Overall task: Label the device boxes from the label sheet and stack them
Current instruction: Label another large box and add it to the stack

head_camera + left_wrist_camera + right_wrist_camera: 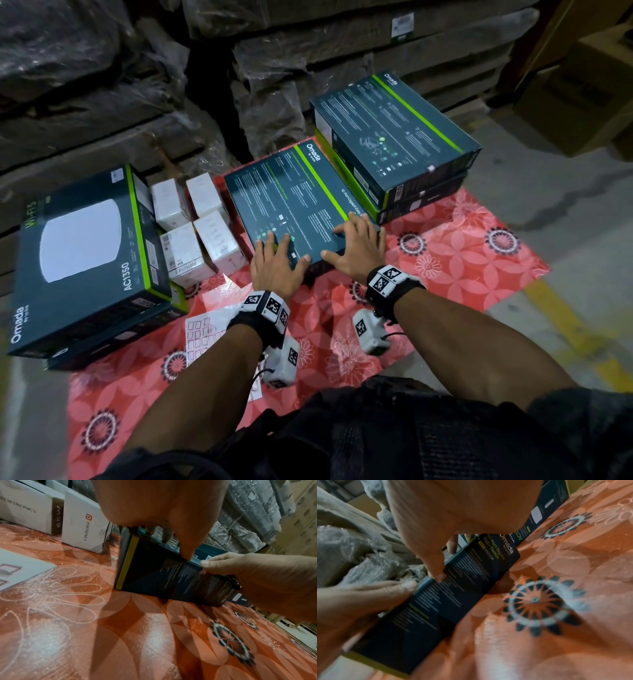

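While both the left hand (274,263) and right hand (356,245) lie flat, fingers spread, on its near end, the switch box (291,202) runs lengthwise away over the red mat (462,246); wrist views reveal its text-covered near side.

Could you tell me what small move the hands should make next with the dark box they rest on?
Probably lift it toward the stack of two boxes. Both the left hand and right hand lie on the dark box's near end, which lies flat on the red mat beside that stack.
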Demonstrator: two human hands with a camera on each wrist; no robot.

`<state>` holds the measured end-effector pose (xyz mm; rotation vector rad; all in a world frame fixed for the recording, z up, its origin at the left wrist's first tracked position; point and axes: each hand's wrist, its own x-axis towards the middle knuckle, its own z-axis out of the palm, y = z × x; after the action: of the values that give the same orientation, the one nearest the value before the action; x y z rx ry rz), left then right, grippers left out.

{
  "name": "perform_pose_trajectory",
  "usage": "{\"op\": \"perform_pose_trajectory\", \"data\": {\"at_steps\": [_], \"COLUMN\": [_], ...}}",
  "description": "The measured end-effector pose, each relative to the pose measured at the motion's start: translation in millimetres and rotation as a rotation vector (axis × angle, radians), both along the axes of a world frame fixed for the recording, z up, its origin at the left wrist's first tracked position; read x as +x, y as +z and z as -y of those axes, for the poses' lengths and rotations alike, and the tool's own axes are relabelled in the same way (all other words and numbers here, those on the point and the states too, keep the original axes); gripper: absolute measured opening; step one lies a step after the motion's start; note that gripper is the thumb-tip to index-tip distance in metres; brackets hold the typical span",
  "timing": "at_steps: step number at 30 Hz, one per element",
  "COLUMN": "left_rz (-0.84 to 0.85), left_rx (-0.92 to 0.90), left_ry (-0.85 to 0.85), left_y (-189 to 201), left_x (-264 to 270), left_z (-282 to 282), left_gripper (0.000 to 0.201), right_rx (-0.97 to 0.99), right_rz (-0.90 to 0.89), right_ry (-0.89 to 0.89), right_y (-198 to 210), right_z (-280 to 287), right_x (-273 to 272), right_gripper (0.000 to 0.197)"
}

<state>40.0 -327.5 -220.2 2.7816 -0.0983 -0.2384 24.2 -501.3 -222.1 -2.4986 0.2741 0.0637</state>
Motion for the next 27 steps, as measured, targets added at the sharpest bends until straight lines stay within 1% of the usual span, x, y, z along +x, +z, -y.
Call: {"op": "perform_pose_trajectory", "data": {"at_steps": [13,17,21,23,27], "left_rz": [0.005,0.025,0.018,0.015,0.018], "left_rx": [-0.005,-0.012,-0.016,-0.023,-0.02], "left_ry": [-0.001,0.002,-0.004,-0.004,-0.005], "left_y": [-2.9,-4.0,-3.6,-3.0,-1.8], "left_x": [0.3,-0.4,-0.7,-1.1,-2.0], "left_z": [-0.4,-0.5,-1.2,-1.1,-1.3], "left_gripper": [0.066,0.065,0.065,0.064,0.063], "right_rx": [0.042,0.019,0.055,0.056,-0.044], "right_rz": [0.006,-0.002,-0.014,-0.033,-0.041], "right_ry": [-0.036,-0.044,-0.017,0.026,0.113], "right_y": [-1.2,0.2,0.6,-0.8,-5.5], "right_z": [-1.5,-3.2,0.6,6.7,13.7], "right_x": [2.7,2.7,1.8,0.0,-3.7], "right_gripper": [0.044,0.044,0.042,0.046,0.063]}}
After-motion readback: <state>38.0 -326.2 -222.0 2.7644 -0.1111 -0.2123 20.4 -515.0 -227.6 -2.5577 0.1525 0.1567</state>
